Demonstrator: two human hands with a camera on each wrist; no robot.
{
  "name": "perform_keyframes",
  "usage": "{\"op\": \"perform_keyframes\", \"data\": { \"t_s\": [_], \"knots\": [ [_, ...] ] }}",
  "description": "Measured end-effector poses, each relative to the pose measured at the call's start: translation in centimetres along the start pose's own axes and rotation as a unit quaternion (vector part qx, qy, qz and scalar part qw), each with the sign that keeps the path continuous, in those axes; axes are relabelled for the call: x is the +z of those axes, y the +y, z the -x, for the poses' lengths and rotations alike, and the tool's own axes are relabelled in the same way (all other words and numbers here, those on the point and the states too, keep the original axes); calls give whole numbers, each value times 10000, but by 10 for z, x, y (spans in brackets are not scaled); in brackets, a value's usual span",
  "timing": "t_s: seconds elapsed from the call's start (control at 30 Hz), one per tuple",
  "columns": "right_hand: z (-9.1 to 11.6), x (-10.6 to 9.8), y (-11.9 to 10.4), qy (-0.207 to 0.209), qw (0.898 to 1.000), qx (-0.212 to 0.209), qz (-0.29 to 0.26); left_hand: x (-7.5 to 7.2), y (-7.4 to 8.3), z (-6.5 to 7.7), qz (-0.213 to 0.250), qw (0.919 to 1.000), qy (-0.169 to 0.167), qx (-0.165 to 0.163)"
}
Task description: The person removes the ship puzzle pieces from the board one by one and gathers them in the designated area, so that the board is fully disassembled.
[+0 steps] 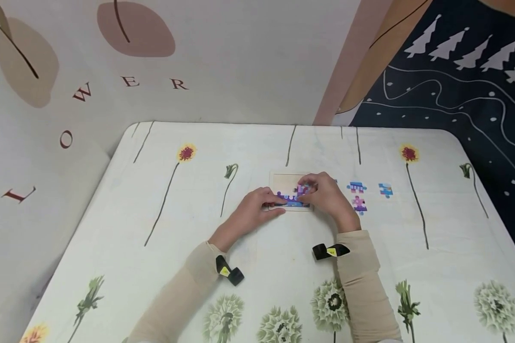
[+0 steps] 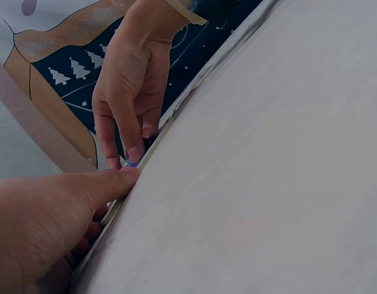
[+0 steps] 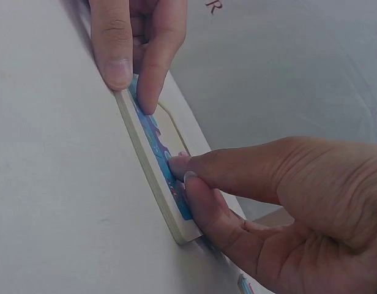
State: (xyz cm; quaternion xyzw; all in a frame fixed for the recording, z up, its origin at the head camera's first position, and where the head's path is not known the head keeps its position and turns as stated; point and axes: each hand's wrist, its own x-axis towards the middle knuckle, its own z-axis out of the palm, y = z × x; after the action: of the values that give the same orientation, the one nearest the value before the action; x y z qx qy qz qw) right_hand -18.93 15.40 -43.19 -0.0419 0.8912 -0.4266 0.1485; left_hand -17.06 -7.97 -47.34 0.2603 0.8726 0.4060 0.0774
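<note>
Right of centre in the head view, puzzle tray: a shallow light-wood tray [image 1: 283,181] lay flat on the white flowered tabletop [image 1: 257,267], its upper part bare.
Joined row: blue and purple pieces [image 1: 293,202] ran along the tray's lower edge.
Left hand: this hand [image 1: 254,208] reached in from the lower left; its thumb rested at the tray's near edge and its forefinger on the row, both fairly straight and slightly spread.
Right hand: this one [image 1: 327,196] came from the lower right, thumb and finger pinching a pink-purple piece [image 1: 302,189] over the tray, just above the row.
Loose pieces: right of the right hand lay a blue-purple piece [image 1: 357,187], a pink one [image 1: 359,204] just below it and a blue one [image 1: 385,190] farther right.
Wrists: beige sleeves [image 1: 360,286] bore small black cameras [image 1: 230,271].
</note>
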Motion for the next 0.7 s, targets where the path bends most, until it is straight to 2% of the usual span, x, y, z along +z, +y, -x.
{"op": "perform_keyframes", "data": {
  "t_s": [0.23, 0.57, 0.7],
  "knots": [
    [3, -4, 1, 58, 9998, -163, 120, 0, 2, 0, 7, 10000, 3, -21],
    [3, -9, 5, 41, 9984, -569, -41, -1, 4, 0, -71, 9999, -32, -114],
    [2, -9, 9, 138, 9984, -544, -104, -2, 4, 1, -65, 9999, -49, -151]
  ]
}}
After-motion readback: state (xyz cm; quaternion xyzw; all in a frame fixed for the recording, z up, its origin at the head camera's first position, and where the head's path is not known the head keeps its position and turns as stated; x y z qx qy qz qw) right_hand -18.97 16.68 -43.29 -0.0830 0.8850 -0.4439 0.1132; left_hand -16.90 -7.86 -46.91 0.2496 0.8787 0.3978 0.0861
